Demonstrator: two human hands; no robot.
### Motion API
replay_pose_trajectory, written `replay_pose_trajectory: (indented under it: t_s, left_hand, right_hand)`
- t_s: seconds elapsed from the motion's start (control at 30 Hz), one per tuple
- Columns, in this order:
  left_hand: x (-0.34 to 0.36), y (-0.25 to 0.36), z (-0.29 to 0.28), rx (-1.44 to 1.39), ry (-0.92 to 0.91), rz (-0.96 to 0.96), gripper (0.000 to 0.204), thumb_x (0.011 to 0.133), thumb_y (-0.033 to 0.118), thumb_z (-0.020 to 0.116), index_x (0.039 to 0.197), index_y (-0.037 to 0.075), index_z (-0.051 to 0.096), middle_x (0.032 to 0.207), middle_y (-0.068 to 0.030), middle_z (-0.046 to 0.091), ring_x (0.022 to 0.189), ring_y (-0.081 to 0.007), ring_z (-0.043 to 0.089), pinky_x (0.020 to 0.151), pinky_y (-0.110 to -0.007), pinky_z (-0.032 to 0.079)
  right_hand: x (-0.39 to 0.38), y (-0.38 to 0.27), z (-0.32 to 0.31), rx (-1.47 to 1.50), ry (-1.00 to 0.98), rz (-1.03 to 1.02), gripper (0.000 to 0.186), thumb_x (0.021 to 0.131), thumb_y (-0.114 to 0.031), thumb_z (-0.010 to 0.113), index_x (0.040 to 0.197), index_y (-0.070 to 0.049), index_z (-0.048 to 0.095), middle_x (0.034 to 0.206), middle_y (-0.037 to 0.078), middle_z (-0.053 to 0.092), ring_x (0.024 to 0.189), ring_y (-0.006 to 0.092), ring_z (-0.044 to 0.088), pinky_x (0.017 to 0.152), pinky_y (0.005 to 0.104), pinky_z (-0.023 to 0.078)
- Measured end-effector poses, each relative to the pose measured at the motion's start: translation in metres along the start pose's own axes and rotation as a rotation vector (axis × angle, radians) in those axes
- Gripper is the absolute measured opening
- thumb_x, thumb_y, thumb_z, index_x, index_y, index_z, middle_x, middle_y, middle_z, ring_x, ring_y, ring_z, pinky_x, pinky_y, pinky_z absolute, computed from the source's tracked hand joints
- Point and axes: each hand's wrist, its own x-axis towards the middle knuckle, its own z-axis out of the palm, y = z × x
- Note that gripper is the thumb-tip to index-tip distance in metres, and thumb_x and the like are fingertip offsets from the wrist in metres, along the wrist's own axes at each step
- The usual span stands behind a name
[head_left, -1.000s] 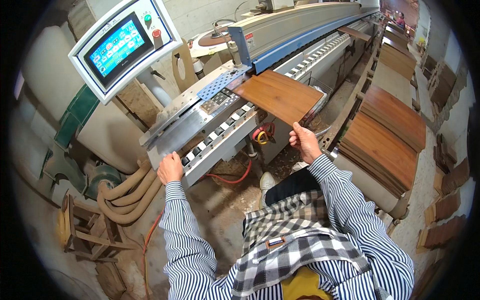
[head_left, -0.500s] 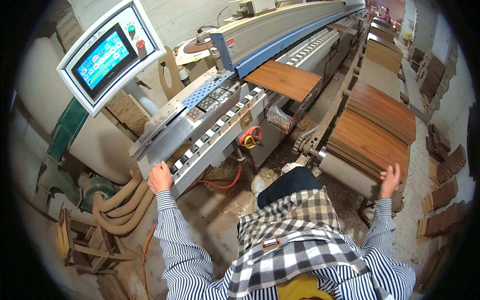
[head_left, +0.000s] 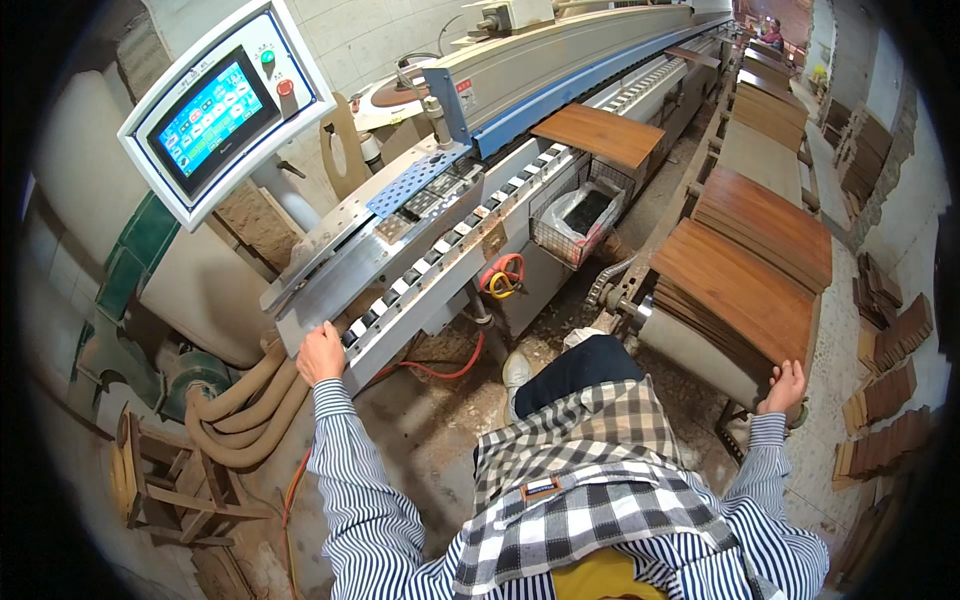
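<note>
Sawdust and grit cover the workshop floor (head_left: pixel 440 420) beside a long edge-finishing machine (head_left: pixel 560 50) that runs away toward the upper right. Its roller feed track (head_left: pixel 450 250) slopes down toward the person, and a white control panel (head_left: pixel 225 105) with a lit blue screen stands on an arm above the track's near end. One brown wood panel (head_left: pixel 598 133) lies flat on the track farther along, well apart from both hands.

Below that panel a wire basket (head_left: pixel 583 215) hangs off the machine's side; inside it sits a pale plastic bag lining around something dark, too small to make out. A coil of red and yellow cord (head_left: pixel 503 277) hangs just left of the basket.

At the track's near corner the left hand (head_left: pixel 321 353) rests with its fingers curled over the metal edge, holding nothing loose. The right hand (head_left: pixel 784 388) is out to the side at the near corner of a stack of brown wood panels (head_left: pixel 740 290), fingers wrapped over the corner of the stack; whether the grip has closed on a single board I cannot tell. More panel stacks (head_left: pixel 770 105) line up behind it, and small offcuts (head_left: pixel 885 390) lie along the right wall. Beige hoses (head_left: pixel 245 405) loop on the floor at left.
</note>
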Motion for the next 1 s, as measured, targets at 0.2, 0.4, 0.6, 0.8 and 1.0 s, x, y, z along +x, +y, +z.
replay_pose_trajectory:
  t_s: [0.2, 0.4, 0.6, 0.8, 1.0]
  left_hand:
    - [-0.001, 0.0, -0.002, 0.002, 0.008, -0.002, 0.037, 0.086, 0.036, 0.043, 0.086, 0.007, 0.067, 0.087, -0.0194, 0.063, 0.081, -0.0369, 0.06, 0.071, -0.046, 0.046]
    - [-0.002, 0.001, -0.003, -0.005, 0.002, -0.005, 0.038, 0.086, 0.036, 0.043, 0.085, 0.007, 0.067, 0.086, -0.0189, 0.063, 0.081, -0.037, 0.06, 0.071, -0.046, 0.046]
    - [-0.005, 0.005, -0.004, 0.003, 0.027, 0.013, 0.039, 0.087, 0.035, 0.042, 0.082, 0.005, 0.066, 0.083, -0.0199, 0.063, 0.078, -0.0368, 0.06, 0.07, -0.046, 0.046]
    - [-0.001, 0.0, 0.0, 0.005, 0.046, 0.036, 0.038, 0.087, 0.035, 0.043, 0.083, 0.006, 0.067, 0.084, -0.0193, 0.063, 0.078, -0.0366, 0.06, 0.07, -0.045, 0.047]
    - [-0.002, 0.001, -0.002, -0.014, 0.033, -0.002, 0.037, 0.086, 0.035, 0.043, 0.082, 0.007, 0.067, 0.084, -0.0181, 0.063, 0.078, -0.036, 0.061, 0.071, -0.045, 0.047]
  right_hand:
    - [-0.054, -0.01, -0.003, 0.328, -0.506, 0.609, 0.025, 0.079, -0.022, 0.061, 0.101, -0.011, 0.053, 0.084, -0.001, 0.056, 0.066, 0.0115, 0.052, 0.056, 0.0271, 0.046]
    - [-0.088, -0.013, 0.018, 0.304, -0.836, 0.556, 0.04, 0.076, -0.014, 0.065, 0.113, -0.007, 0.05, 0.104, 0.003, 0.058, 0.091, 0.0183, 0.057, 0.071, 0.034, 0.047]
    - [-0.112, -0.028, 0.028, 0.393, -1.043, 0.553, 0.05, 0.075, -0.003, 0.06, 0.122, 0.0, 0.044, 0.115, 0.009, 0.054, 0.105, 0.0225, 0.053, 0.092, 0.0357, 0.042]
    - [-0.18, -0.061, 0.102, 0.419, -1.254, 0.643, 0.049, 0.073, 0.0, 0.061, 0.12, 0.0, 0.045, 0.111, 0.009, 0.056, 0.102, 0.0203, 0.054, 0.092, 0.0331, 0.042]
    - [-0.265, -0.059, 0.176, 0.322, -1.577, 0.764, 0.046, 0.078, -0.009, 0.064, 0.119, 0.0, 0.045, 0.109, 0.008, 0.056, 0.099, 0.0166, 0.055, 0.085, 0.0309, 0.046]
